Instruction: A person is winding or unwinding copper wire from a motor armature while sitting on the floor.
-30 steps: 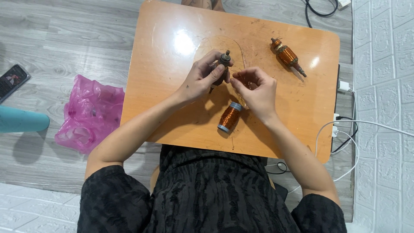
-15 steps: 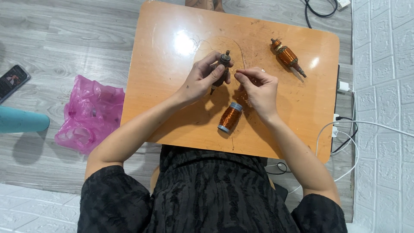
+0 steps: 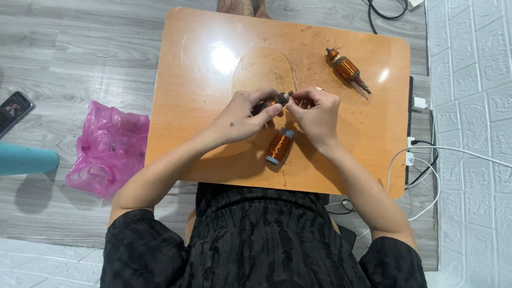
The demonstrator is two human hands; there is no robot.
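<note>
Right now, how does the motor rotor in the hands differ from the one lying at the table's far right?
The held rotor is gripped by the left hand and mostly hidden; the far rotor lies untouched, fully visible, slanted. The right hand works at the held rotor's end. Both show copper windings.

We see an orange-brown wooden table (image 3: pixel 213 133), copper-orange wire on the spool (image 3: pixel 280 146) and motor armature (image 3: pixel 346 69), a pink plastic bag (image 3: pixel 109 149), grey plank floor (image 3: pixel 80 58).
</note>
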